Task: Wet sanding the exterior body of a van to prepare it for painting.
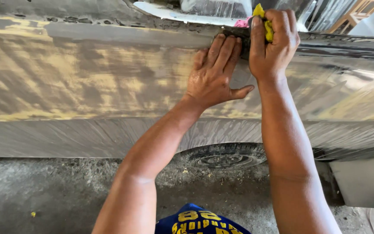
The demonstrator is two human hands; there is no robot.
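Observation:
A sanded car body panel (87, 82), grey with yellowish filler patches and wet, fills the view. My left hand (215, 71) presses flat against it, fingers together, over a dark piece of sandpaper (239, 39) near the panel's upper ridge. My right hand (273, 41) is just to the right and higher, closed around a yellow sponge or cloth (265, 21) at the ridge. Most of the sandpaper is hidden under my left fingers.
A tyre (226, 156) shows under the panel's lower edge. Below lies rough concrete ground (44, 190). A pink scrap (241, 22) and a white part (169, 13) lie beyond the ridge. Blue clothing with yellow print (198, 221) is at the bottom.

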